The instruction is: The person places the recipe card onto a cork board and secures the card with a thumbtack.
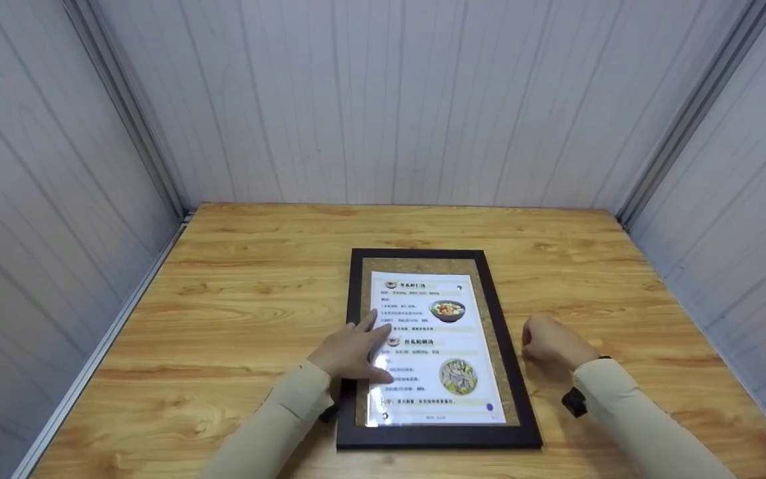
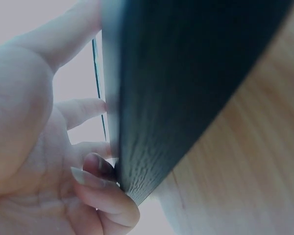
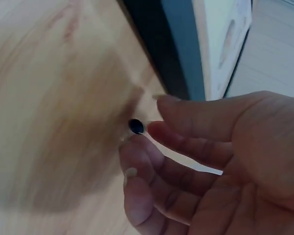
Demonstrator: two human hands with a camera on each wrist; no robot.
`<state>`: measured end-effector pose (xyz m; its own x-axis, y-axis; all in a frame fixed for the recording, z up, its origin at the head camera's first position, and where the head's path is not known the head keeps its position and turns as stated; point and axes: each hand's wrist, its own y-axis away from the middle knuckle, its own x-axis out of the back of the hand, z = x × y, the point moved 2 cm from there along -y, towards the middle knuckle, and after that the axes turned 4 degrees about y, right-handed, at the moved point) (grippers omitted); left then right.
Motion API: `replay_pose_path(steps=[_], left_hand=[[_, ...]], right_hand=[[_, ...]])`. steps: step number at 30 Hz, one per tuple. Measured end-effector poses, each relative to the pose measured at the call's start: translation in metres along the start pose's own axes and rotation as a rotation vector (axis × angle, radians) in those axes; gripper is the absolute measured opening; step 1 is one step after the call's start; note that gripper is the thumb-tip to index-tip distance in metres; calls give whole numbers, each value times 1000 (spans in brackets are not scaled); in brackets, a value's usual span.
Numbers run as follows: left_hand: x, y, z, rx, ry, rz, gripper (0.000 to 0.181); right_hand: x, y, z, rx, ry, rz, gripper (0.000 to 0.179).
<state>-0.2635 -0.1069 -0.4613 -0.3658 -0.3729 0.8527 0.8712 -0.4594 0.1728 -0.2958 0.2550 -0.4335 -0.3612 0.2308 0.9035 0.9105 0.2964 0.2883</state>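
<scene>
A cork board [image 1: 479, 319] in a dark frame [image 1: 439, 437] lies on the table, bearing a glossy printed recipe sheet [image 1: 416, 392]. Dark pin heads show at the sheet's upper right and lower left corners, and a purple pin [image 1: 489, 407] at its lower right. Across the frame's left side my left hand [image 1: 351, 352] rests, fingers spread onto the sheet. Right of the frame, my right hand [image 1: 552, 340] is low over the table with curled fingers. In the right wrist view, its fingertips pinch a small dark round-headed pin [image 3: 136, 126].
The wood-grain table [image 1: 256, 299] extends around the board on all sides. Pale panelled walls [image 1: 383, 100] enclose it at the back, left and right, with metal strips at the corners.
</scene>
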Motion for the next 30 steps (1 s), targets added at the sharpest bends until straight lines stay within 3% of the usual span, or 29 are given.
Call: replay_pose_path(steps=[7, 14, 23, 30], left_hand=[[2, -1, 1, -24, -18, -1, 98], [1, 1, 1, 13, -18, -1, 97], [-1, 1, 1, 12, -23, 9, 98], [1, 2, 1, 14, -26, 16, 97]], right_hand=[[-2, -1, 3, 38, 10, 44, 11], [5, -14, -5, 12, -60, 57, 15], [11, -42, -42, 100, -234, 174, 15], [8, -66, -76, 182, -250, 231, 16]])
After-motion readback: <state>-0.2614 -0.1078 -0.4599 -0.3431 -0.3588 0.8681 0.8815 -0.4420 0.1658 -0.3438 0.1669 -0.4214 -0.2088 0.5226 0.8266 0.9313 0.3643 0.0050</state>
